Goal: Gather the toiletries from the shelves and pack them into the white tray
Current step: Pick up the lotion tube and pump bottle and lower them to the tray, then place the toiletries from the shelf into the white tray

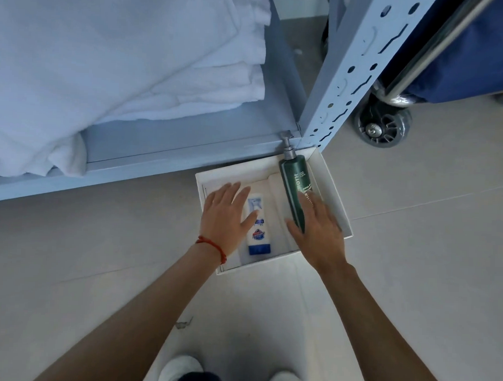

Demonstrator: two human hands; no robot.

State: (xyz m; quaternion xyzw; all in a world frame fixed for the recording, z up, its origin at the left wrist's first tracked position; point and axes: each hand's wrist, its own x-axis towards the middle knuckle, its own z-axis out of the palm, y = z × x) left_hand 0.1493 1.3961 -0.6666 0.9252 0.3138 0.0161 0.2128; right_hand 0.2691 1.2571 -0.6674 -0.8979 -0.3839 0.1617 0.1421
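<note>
Toiletries already lie in the white tray [334, 190], which sits on the floor tiles against the foot of the metal shelf post [327, 113]. Inside the tray, a green pump bottle [293, 186] lies along its right part with the pump head pointing toward the post, and a white tube with a blue cap [257, 227] lies left of centre. The right hand [314, 224] rests on the lower end of the green bottle with fingers spread and nearly straight, gripping nothing. The left hand [226, 212] lies flat in the tray's left part, fingers extended, its thumb side touching the tube.

Risk, as I judge it: the pump head reaches the tray's far wall under the shelf edge, so lifting the tray straight up could snag the pump on the shelf lip and tip the bottle out. Pressing unevenly could also buckle the thin tray wall.

Beyond the tray, folded white towels [121, 57] fill the shelf above and left of the post, and a cart wheel [382, 128] stands just right of the post, narrowing room on that side.
</note>
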